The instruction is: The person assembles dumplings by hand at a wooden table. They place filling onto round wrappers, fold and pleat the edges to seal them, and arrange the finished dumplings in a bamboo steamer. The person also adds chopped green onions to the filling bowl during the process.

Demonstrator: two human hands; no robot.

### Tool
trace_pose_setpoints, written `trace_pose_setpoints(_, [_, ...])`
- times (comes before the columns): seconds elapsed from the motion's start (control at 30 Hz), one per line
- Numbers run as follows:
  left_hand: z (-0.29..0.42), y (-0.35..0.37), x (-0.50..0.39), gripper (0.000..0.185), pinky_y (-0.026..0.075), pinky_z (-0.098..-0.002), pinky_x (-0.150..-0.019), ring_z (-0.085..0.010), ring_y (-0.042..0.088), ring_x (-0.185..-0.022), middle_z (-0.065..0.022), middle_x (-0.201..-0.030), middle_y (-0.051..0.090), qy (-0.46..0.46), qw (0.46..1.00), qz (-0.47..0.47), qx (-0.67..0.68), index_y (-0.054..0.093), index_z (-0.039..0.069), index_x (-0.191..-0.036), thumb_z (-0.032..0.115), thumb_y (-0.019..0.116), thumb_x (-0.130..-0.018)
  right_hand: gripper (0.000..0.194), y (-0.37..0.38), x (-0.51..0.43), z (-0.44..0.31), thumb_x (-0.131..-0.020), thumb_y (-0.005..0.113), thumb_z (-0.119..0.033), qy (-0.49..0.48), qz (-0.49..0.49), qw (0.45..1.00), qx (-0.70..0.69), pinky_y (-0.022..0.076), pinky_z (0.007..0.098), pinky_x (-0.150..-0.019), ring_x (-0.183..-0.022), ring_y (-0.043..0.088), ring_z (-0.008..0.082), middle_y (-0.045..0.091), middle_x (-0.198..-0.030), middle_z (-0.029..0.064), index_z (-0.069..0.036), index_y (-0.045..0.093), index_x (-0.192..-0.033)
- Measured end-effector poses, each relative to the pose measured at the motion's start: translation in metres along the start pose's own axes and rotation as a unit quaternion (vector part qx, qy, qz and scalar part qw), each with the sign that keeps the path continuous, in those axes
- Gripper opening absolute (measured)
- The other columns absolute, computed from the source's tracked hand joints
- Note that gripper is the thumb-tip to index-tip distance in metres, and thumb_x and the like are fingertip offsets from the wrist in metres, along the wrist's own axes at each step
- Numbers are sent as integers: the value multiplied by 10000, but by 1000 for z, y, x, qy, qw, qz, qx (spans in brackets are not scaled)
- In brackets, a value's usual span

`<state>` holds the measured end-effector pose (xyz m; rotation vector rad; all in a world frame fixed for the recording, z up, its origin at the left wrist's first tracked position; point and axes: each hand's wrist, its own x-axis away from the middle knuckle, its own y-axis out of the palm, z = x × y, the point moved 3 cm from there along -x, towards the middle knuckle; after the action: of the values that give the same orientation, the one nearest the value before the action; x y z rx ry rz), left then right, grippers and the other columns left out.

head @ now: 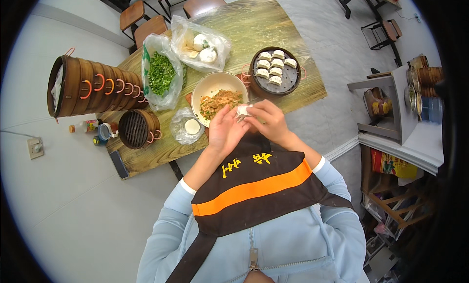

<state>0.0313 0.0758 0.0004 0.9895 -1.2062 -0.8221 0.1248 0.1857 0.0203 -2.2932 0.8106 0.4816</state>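
Note:
My left hand [227,131] lies palm up with a small white dumpling [243,110] on its fingers. The fingertips of my right hand [271,120] pinch the dumpling's right edge, and a thin stick or spatula shows beside it. Just beyond my hands is a cream bowl [202,85] of minced filling [220,101]. Several pleated dumplings [276,63] sit on the perforated liner of a round bamboo steamer [298,85] at the right. A stack of round dough wrappers [192,126] rests on a plastic bag [177,131] left of my left hand.
Stacked bamboo steamers [99,87] and an empty steamer [155,118] are at the left, near bottles [88,125] and a phone [119,164]. Bags of chopped greens [160,72] and white round items [207,55] stand behind the bowl. Wooden stools [203,3] are beyond the table [267,22].

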Motion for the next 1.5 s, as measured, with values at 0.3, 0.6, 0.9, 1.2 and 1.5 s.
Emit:
trace_pose_setpoints(0.3, [-19, -13, -22, 376, 376, -425, -1053, -343, 466, -1211, -190, -1229, 486, -60, 981, 120, -143, 448, -63, -1193, 235, 439, -965, 90, -36, 14, 38, -716, 695, 7, 48, 41, 995, 73, 483, 355, -598, -690, 602, 281, 608, -759, 109, -3, 628, -774])
trace_pose_setpoints(0.6, [-2, -23, -15, 223, 443, -376, -985, -278, 564, -1100, -167, -1147, 590, -31, 967, 153, -199, 566, -34, -1042, 148, 478, -949, 114, -86, -11, 156, -704, 731, -52, 70, 76, 974, 202, 439, 358, -687, -735, 588, 270, 613, -743, 78, -31, 630, -753])
trace_pose_setpoints(0.9, [59, -80, 31, 202, 497, -365, -907, -252, 600, -1002, -136, -1071, 604, 120, 916, 244, -295, 565, -24, -1034, 147, 511, -940, 267, -83, -2, 172, -659, 775, -111, 121, 45, 966, 223, 413, 372, -759, -883, 557, 270, 583, -903, 73, -53, 654, -891])
trace_pose_setpoints(1.2, [135, -215, 85, 226, 500, -360, -749, -286, 633, -794, -152, -890, 648, 278, 391, 463, -745, 648, -42, -1023, 17, 597, -811, 218, -46, 29, 95, -729, 706, 3, 66, -36, 989, 129, 469, 381, -636, -750, 593, 294, 602, -828, 115, -28, 634, -932])
trace_pose_setpoints(1.5, [97, -228, 52, 343, 419, -431, -872, -358, 494, -1034, -169, -1078, 508, 273, 297, 388, -829, 576, -21, -1116, 34, 633, -782, 322, 42, 92, 90, -812, 681, -52, 386, -66, 899, -197, 459, 244, -638, -702, 568, 123, 613, -861, 70, 4, 624, -1124])
